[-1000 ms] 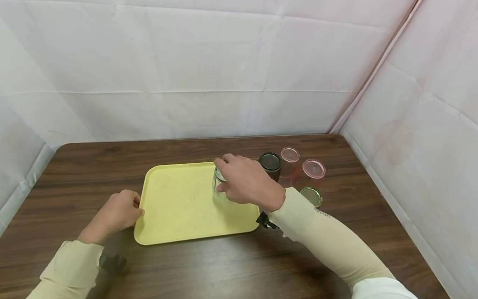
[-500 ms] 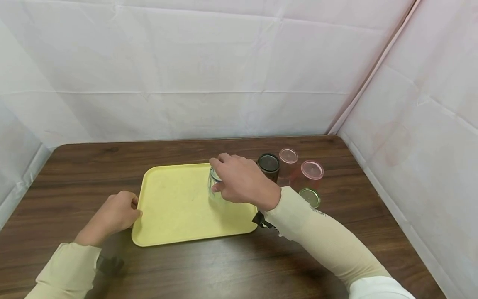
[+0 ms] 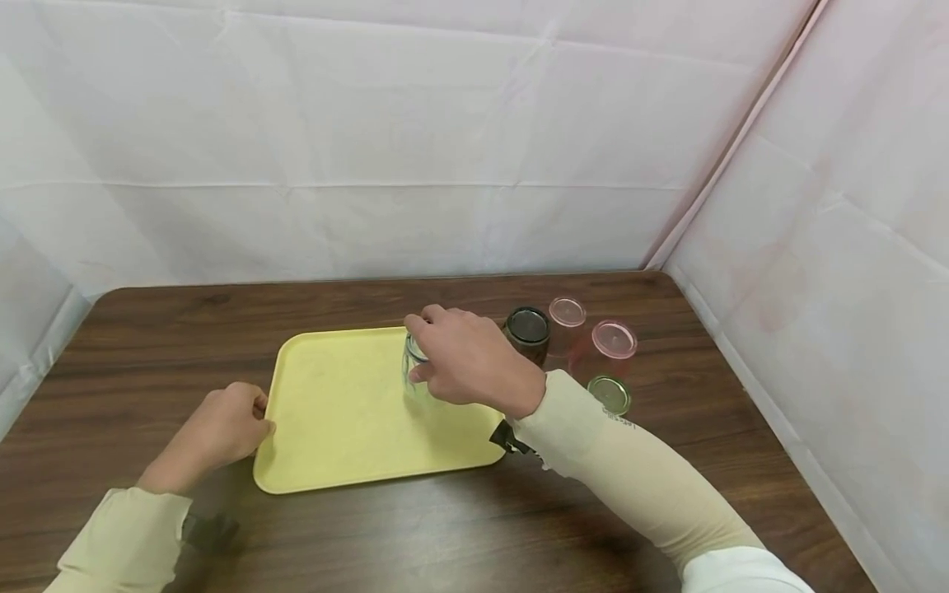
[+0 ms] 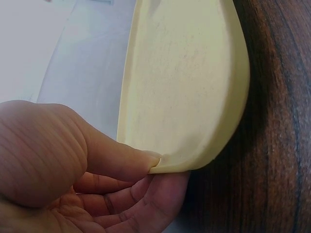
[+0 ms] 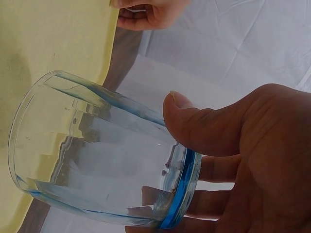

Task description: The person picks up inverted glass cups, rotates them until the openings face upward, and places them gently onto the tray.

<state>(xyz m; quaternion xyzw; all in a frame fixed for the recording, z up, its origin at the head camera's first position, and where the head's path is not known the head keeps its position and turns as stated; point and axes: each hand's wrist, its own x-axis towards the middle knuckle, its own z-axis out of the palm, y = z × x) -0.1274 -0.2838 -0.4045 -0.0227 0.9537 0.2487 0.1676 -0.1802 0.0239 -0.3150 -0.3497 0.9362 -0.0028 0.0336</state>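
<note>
My right hand (image 3: 474, 358) grips a clear drinking glass (image 5: 107, 150) round its bluish base. The glass is upside down, rim toward the yellow tray (image 3: 334, 420), and stands over the tray's right half in the head view. Thumb and fingers lie on opposite sides of the base in the right wrist view. At the tray's left edge, my left hand (image 3: 222, 424) pinches the rim. In the left wrist view its thumb (image 4: 141, 162) lies on top of the tray edge, with the curled fingers beneath.
Right of the tray stand a dark glass (image 3: 528, 325), a pale pink glass (image 3: 567, 313), a pink glass (image 3: 614, 339) and a green glass (image 3: 610, 395), all bottoms up. A brown wooden table (image 3: 356, 543) carries everything. White sheeting (image 3: 385, 165) hangs behind and at the sides.
My right hand has shifted slightly left over the tray with the glass. The left hand keeps its pinch on the tray edge. The whole head view has drifted a little.
</note>
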